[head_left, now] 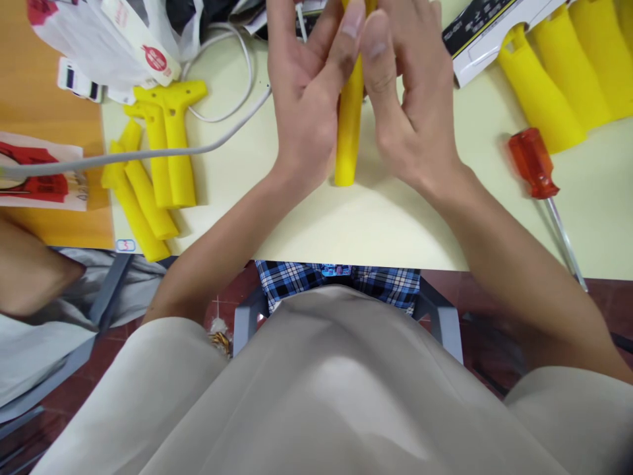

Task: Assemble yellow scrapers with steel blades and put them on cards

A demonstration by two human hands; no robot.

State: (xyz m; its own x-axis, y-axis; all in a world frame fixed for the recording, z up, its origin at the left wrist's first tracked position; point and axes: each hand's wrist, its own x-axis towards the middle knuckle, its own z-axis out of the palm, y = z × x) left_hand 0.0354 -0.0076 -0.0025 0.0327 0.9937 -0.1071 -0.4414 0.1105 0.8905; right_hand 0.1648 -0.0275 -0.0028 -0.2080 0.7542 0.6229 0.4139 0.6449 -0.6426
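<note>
At the top centre, my left hand (307, 105) and my right hand (418, 99) close round a yellow plastic handle (349, 142). Both thumbs press near its upper part, and its round lower end points toward me above the table. The handle's top is cut off by the frame edge and partly covered by my fingers. Several similar T-shaped yellow handles (175, 145) lie in a loose pile to the left of my left hand. To the right of my right hand are several wider yellow plastic pieces (544, 99) in a row.
A screwdriver (534, 165) with a red handle lies on the pale table (395, 224), its shaft past the front edge. A grey cable (198, 150) crosses the left side. White plastic bags (93, 39) and a printed box (487, 36) stand behind. Another person's arm (34, 270) is at left.
</note>
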